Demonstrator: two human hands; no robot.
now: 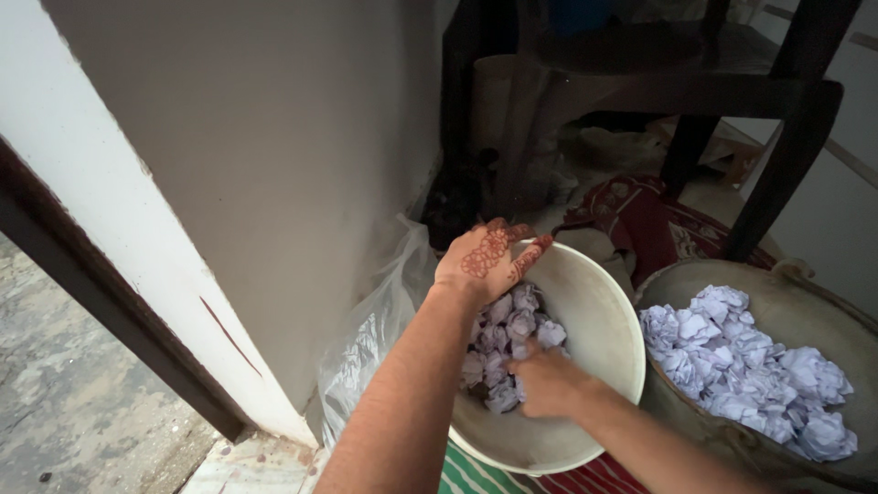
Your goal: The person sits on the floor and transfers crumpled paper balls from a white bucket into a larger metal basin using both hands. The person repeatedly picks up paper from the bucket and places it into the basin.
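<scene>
A white plastic bucket (604, 320) lies tilted on the floor with several crumpled white paper balls (508, 334) inside. My left hand (485, 261), marked with a reddish pattern, grips the bucket's upper rim. My right hand (546, 380) reaches into the bucket, its fingers closed among the paper balls; whether it holds one is hidden. To the right stands a wide grey basin (786, 293) heaped with more crumpled paper balls (750, 366).
A pale wall (274, 165) and door frame stand close on the left, with a clear plastic bag (370, 338) at the wall's foot. Dark furniture legs (786, 155) rise behind the basin. A red patterned rug (649, 220) covers the floor beyond the bucket.
</scene>
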